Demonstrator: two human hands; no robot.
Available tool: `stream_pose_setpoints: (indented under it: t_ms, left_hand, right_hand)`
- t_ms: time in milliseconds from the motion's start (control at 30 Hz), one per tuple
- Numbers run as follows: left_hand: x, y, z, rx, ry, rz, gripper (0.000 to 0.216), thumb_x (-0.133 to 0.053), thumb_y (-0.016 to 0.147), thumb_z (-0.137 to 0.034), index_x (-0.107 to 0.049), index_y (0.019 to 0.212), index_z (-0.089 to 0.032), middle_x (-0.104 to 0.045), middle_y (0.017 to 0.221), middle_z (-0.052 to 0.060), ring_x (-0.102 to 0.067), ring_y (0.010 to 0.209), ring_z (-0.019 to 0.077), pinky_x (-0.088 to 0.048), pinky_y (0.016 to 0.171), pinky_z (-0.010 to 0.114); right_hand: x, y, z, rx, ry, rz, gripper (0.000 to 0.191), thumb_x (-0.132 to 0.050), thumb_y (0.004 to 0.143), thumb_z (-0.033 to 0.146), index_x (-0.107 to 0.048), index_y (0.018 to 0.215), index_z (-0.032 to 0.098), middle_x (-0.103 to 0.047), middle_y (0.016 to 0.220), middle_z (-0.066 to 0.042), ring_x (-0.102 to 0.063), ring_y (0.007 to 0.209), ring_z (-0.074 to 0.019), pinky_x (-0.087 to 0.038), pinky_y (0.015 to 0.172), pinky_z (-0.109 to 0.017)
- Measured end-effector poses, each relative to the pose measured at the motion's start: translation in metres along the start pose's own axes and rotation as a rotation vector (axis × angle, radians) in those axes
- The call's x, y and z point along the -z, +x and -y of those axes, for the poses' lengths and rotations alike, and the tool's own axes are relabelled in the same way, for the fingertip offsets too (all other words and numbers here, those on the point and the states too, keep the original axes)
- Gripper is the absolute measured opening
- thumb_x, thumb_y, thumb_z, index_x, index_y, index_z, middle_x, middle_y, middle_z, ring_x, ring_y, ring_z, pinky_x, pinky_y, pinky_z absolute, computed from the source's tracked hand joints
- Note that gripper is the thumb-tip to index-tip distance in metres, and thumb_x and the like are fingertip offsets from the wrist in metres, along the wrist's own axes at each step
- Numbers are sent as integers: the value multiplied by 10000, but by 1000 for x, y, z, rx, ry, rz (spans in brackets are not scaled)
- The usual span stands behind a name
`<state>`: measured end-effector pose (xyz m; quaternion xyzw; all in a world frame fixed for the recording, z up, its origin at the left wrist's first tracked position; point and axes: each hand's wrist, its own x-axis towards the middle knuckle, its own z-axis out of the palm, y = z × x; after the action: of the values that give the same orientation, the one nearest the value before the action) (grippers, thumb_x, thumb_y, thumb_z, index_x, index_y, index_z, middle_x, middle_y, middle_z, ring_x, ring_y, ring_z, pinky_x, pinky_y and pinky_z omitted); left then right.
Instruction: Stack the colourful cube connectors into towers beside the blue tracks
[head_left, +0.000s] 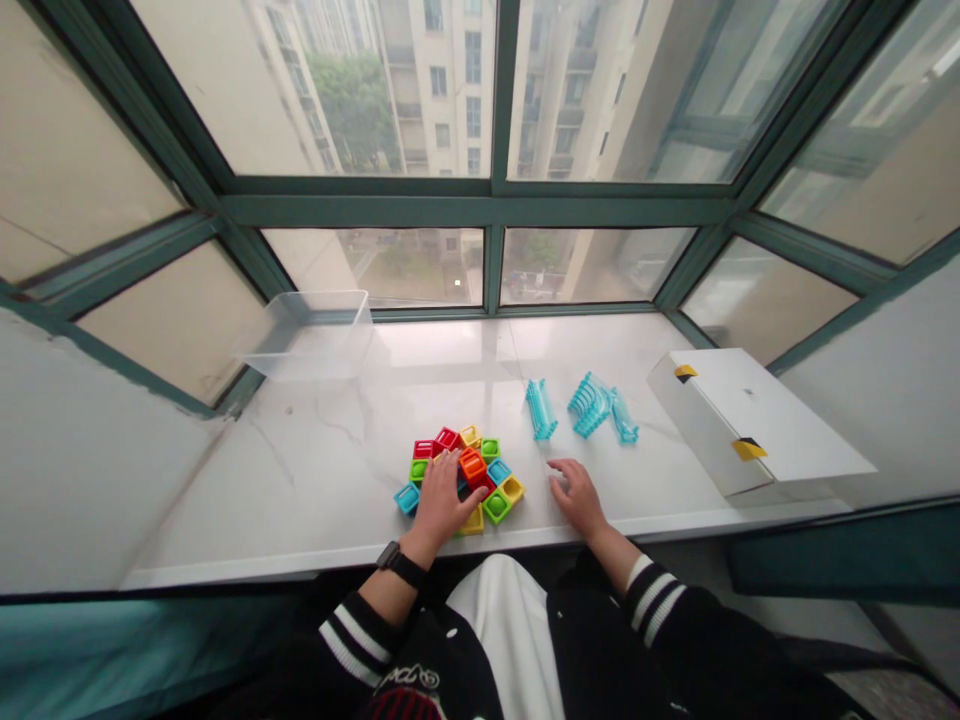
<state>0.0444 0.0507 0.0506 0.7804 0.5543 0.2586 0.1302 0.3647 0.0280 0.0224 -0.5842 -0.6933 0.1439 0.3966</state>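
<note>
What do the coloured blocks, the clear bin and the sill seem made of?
The coloured blocks look like glossy moulded plastic, evenly bright. The clear bin seems plastic, being see-through. The sill looks like polished marble or imitation stone, grey-veined and reflective.

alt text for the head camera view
A person's left hand rests on a cluster of colourful plastic blocks on a white marble windowsill, the right hand beside them. Blue comb-like pieces, a white box and a clear plastic tub lie nearby.
</note>
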Motion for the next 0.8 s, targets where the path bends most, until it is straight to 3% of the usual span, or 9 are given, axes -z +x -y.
stream_pose_setpoints:
  t_ms: [100, 233, 367, 533, 700, 800]
  left_hand:
    - [-10, -3, -5, 8, 60, -42, 843, -683, 908, -583, -395, 1593, -186, -524, 1588, 202, -435, 1520, 396, -278, 1287, 617]
    - [-10, -3, -4, -19, 101, -30, 803, -686, 911, -541, -428, 1569, -161, -527, 1587, 204, -437, 1520, 385, -271, 1294, 600]
    - [-7, -2, -5, -22, 121, -15, 756, -696, 898, -470, -469, 1548, -156, -527, 1588, 206, -442, 1518, 378, -275, 1294, 590]
    - [-7, -1, -5, -18, 118, -20, 729, -674, 919, -498, -478, 1553, -196, -547, 1573, 187, -451, 1511, 380, -289, 1280, 606]
    - [-7, -1, -4, -15, 116, -10, 749, -659, 927, -575, -484, 1553, -203, -551, 1570, 181, -446, 1512, 384, -277, 1288, 598]
    - [-7, -1, -3, -8, 116, 1, 768, -668, 918, -591, -486, 1550, -196, -541, 1579, 187, -430, 1523, 386, -270, 1292, 590]
  right_hand:
    - [-15, 16, 37, 95, 115, 41, 339, -561, 990, 245, -656, 1316, 241, -705, 1205, -119, -650, 1160, -291, -550, 1051, -518]
    - [-39, 45, 85, 265, 170, 235, 619, -642, 932, 186, -514, 1531, 276, -614, 1474, -125, -559, 1364, -305, -472, 1171, -559]
    - [-57, 66, 107, 314, 131, 385, 732, -709, 847, 117, -528, 1542, 256, -604, 1506, -136, -559, 1374, -320, -444, 1198, -566]
    - [-57, 74, 101, 242, 166, 362, 561, -688, 824, 84, -696, 1355, 264, -699, 1224, -84, -655, 1182, -285, -534, 1101, -496]
    - [-30, 69, 69, 4, 450, 222, 578, -735, 865, 234, -622, 1430, 287, -617, 1266, -78, -672, 1142, -231, -613, 1018, -428]
    - [-7, 58, 38, -139, 517, 231, 547, -788, 812, 324, -662, 1340, 256, -620, 1246, -76, -701, 1088, -228, -646, 939, -406]
